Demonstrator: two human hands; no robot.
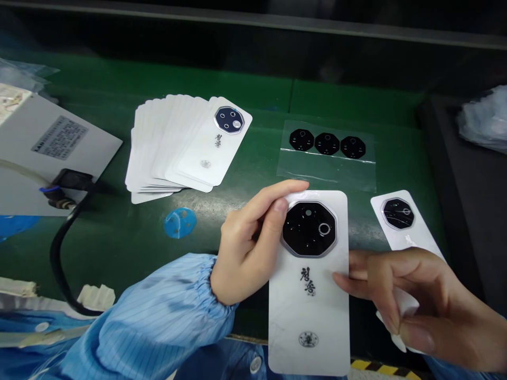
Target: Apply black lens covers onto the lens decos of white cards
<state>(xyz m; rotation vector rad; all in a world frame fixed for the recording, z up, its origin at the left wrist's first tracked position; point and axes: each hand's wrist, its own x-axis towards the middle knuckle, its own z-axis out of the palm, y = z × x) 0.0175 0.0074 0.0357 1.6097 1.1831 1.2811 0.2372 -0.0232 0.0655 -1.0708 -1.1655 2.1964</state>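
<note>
While our left hand point(245, 250) holds the upper left corner of a white panel point(309, 311), its thumb and forefinger clamped on the edge there, our right hand point(430, 298) reaches in from the other side. One fingertip of the right hand meets the panel's right edge, and its thumb and forefinger are pinched together on a small white piece point(407, 303), whose shape is partly hidden by the fingers. The panel stands in front of us over the near edge of the green table point(257, 158), its printed face toward us; near its top we see a black octagon point(310, 228) with a silvery rim, and below that dark lettering and a round emblem. Just beyond the right hand lies a second panel point(428, 240), tilted, its lower part covered by that hand. Farther back, a clear sheet point(325, 171) carries three black stickers point(327, 143) in a row. To the left we have a fanned stack of panels point(170, 142), with a blue disc point(180, 222) on the table just below it. At the far left sits a pale box point(79, 119) with a label, a black cable point(59, 269) curving down beside it.
</note>
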